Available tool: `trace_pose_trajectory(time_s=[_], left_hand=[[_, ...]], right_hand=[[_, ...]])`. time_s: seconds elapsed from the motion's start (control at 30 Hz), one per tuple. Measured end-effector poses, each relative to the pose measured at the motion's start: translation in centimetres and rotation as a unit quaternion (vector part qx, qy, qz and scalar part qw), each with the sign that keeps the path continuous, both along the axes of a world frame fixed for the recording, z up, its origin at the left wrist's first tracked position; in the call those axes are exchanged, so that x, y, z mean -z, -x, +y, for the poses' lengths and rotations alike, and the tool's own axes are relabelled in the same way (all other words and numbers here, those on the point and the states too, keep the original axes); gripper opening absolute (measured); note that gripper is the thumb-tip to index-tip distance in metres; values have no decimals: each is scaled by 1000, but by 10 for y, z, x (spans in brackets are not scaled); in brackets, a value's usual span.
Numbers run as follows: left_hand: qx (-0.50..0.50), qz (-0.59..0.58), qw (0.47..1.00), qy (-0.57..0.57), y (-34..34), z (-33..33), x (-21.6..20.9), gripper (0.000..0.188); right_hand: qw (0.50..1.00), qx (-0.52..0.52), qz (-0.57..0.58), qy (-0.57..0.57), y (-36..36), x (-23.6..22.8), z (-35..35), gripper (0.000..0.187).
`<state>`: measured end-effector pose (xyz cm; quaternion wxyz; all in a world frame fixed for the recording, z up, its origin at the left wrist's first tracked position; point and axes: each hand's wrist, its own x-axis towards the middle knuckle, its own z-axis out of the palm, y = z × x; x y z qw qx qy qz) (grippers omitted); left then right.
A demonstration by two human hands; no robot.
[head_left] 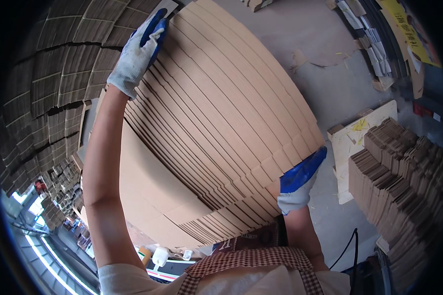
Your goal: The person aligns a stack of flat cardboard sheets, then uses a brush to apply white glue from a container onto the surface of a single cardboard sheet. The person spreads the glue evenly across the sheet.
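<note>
Fingers [152,23] of the left hand [137,58] lie nearly straight and close together, blue palm side turned toward the cardboard sheets [221,98] at their upper-left end; they are not curled around any single sheet. The right hand [302,177] is at the opposite, lower-right end, its blue glove against the corner of the pile. How far its fingers are bent, or whether they pinch anything, I cannot tell, because part of the hand is behind the card.

The sheets fill the space between the two hands, overlapping like roof tiles. Their long edges slant from upper left to lower right, so the long axis runs roughly from one hand to the other. From the left fingers the pile lies to the right and toward the body; from the right hand it lies up and to the left. The right hand is the nearer one to the checked apron [261,258], while the left arm reaches far out. At the pile's lower left, one broad sheet [145,182] bows away from the rest, leaving a dark gap.

Farther out, strapped bundles [64,49] rise on the left. On the right, a pale board [344,152] lies on the floor [330,86] beside another cardboard stack [389,191].
</note>
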<state>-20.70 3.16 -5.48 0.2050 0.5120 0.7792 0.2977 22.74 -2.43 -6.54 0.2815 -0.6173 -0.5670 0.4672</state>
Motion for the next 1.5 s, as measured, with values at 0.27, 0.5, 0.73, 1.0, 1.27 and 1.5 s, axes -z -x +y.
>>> trace_pose_trajectory(time_s=[0.27, 0.5, 0.73, 1.0, 1.27, 1.5], left_hand=[[43, -161, 985, 40, 51, -1, 26, 62], [33, 34, 999, 4, -2, -46, -24, 49], [356, 168, 912, 118, -124, -114, -71, 85], [355, 96, 908, 202, -175, -137, -58, 101], [347, 96, 910, 207, -172, -144, -60, 103], [357, 115, 904, 207, -169, -156, -56, 103]], right_hand=[[988, 27, 134, 65, -29, 41, -14, 104], [957, -150, -143, -202, -28, -14, -14, 102], [908, -298, -227, -190, 20, -31, -4, 97], [886, -352, -253, -164, 29, -26, -1, 95], [879, -362, -251, -181, 29, -25, 4, 97], [878, -361, -253, -184, 29, -24, 6, 96]])
